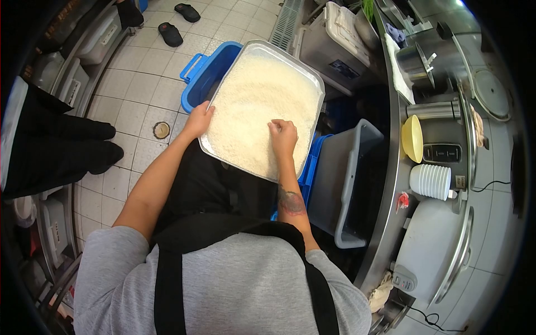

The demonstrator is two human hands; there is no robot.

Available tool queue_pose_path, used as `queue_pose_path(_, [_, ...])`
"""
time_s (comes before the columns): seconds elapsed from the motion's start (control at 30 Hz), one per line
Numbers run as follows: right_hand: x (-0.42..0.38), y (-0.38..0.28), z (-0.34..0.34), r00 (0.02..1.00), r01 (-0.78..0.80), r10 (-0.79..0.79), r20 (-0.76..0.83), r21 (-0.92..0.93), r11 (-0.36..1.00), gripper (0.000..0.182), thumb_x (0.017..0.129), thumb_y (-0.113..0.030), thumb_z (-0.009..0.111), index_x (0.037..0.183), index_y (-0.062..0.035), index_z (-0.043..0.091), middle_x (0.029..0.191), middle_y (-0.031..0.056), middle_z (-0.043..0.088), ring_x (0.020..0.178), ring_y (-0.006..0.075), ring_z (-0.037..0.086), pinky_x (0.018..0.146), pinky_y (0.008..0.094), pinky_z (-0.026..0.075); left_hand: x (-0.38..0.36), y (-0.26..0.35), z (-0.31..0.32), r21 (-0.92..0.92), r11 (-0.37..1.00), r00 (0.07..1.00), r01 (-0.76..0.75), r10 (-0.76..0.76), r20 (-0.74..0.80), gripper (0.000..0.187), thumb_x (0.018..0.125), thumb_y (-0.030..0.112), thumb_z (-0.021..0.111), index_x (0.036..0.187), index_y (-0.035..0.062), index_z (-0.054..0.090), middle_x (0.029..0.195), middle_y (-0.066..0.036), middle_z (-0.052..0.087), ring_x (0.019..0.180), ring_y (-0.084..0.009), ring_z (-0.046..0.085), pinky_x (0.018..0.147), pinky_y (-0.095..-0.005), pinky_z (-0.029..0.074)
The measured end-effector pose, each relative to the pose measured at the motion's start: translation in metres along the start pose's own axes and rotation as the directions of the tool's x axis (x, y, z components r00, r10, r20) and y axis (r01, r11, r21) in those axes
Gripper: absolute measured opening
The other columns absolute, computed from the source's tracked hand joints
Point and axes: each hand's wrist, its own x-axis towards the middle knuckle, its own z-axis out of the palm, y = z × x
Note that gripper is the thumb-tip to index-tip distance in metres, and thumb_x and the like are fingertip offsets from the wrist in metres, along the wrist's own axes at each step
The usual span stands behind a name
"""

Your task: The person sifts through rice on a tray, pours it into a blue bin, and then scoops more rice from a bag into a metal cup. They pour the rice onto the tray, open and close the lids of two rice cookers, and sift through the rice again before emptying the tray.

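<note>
Head view: a person in a grey top and black apron is leaning over a wide rectangular metal tray (314,78) that is sitting tilted across a blue plastic crate (202,75).
Tray contents: a level bed of white cooked rice (257,106) is filling the tray nearly to the rim.
Handling: loaded like this, the tray is probably heavy and stiff, with a thin rim that may be slick; the long edges look like the sound places to grip. The rice itself is looking soft, sticky and easily crushed.
Grey plastic tub (349,184): it is standing just right of the tray, tipped, and what is inside I cannot tell.
Rice cooker (432,251): the white lid is sitting closed on the steel counter.
Stack of white ribbed cups (430,181): it is standing near a yellow bowl (412,138).
Left hand (199,119): it is gripping the tray's near-left edge.
Right hand (283,135): it is resting loosely curled with its fingertips in the rice, clasping nothing I can make out.
</note>
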Motion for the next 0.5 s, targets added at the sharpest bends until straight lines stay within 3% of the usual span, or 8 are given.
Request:
queue_pose_path(0.1, [-0.001,0.008,0.012,0.999,0.003,0.0,-0.048,0.056,0.998,0.012,0.072,-0.019,0.07,0.08,-0.0101,0.071,0.079,0.0102,0.06,0.083,0.0291,0.056,0.074,0.0401,0.044,0.001,-0.004,0.002,-0.001,1.0,1.0,0.007,-0.007,-0.004,0.029,0.091,0.022,0.048,0.102,-0.0042,0.057,0.093,-0.027,0.061,0.092,-0.0425,0.058,0.077,-0.043,0.045])
queue_pose_path(0.2, [-0.001,0.014,0.011,0.998,-0.056,0.062,-0.034,0.151,0.987,0.012,0.075,-0.017,0.069,0.081,-0.0066,0.07,0.076,0.0093,0.062,0.077,0.0235,0.058,0.073,0.034,0.045,0.003,-0.008,0.003,0.01,0.999,0.999,-0.031,0.031,-0.02,0.029,0.091,0.021,0.048,0.102,-0.0043,0.057,0.093,-0.027,0.061,0.092,-0.0425,0.058,0.078,-0.0429,0.045])
queue_pose_path(0.27, [0.0,0.012,0.003,0.94,-0.339,0.324,0.106,0.384,0.859,0.015,0.081,-0.016,0.065,0.081,-0.0019,0.069,0.076,0.0066,0.064,0.073,0.0147,0.059,0.072,0.026,0.044,0.002,-0.007,0.004,0.004,1.0,1.0,-0.023,0.023,-0.015,0.029,0.091,0.021,0.048,0.102,-0.0044,0.056,0.094,-0.027,0.061,0.092,-0.0426,0.057,0.078,-0.043,0.045])
queue_pose_path(0.3, [0.0,0.018,0.005,0.939,-0.341,0.326,0.105,0.383,0.858,0.015,0.081,-0.016,0.065,0.081,-0.0019,0.069,0.076,0.0066,0.064,0.073,0.0147,0.059,0.072,0.026,0.044,0.001,-0.004,0.002,0.0,1.0,1.0,-0.015,0.015,-0.015,0.029,0.091,0.021,0.048,0.102,-0.0045,0.056,0.094,-0.027,0.061,0.092,-0.0426,0.057,0.078,-0.0431,0.045])
queue_pose_path(0.37, [0.002,0.035,0.013,0.96,-0.275,0.248,0.133,0.628,0.728,0.02,0.087,-0.016,0.059,0.082,0.0016,0.067,0.077,0.0046,0.065,0.073,0.009,0.057,0.072,0.0218,0.043,-0.001,0.0,0.0,-0.02,1.0,1.0,-0.005,0.005,-0.008,0.029,0.091,0.021,0.048,0.102,-0.0046,0.056,0.094,-0.027,0.061,0.092,-0.0427,0.057,0.078,-0.0434,0.044])
queue_pose_path(0.5, [0.003,0.035,0.008,0.954,-0.297,0.232,0.19,0.704,0.645,0.024,0.091,-0.017,0.055,0.088,0.0028,0.067,0.079,0.0026,0.064,0.073,0.0096,0.055,0.071,0.023,0.042,0.001,-0.002,0.001,0.007,1.0,1.0,-0.009,0.009,-0.005,0.029,0.091,0.022,0.048,0.101,-0.0048,0.056,0.094,-0.028,0.061,0.092,-0.0432,0.057,0.078,-0.0442,0.044])
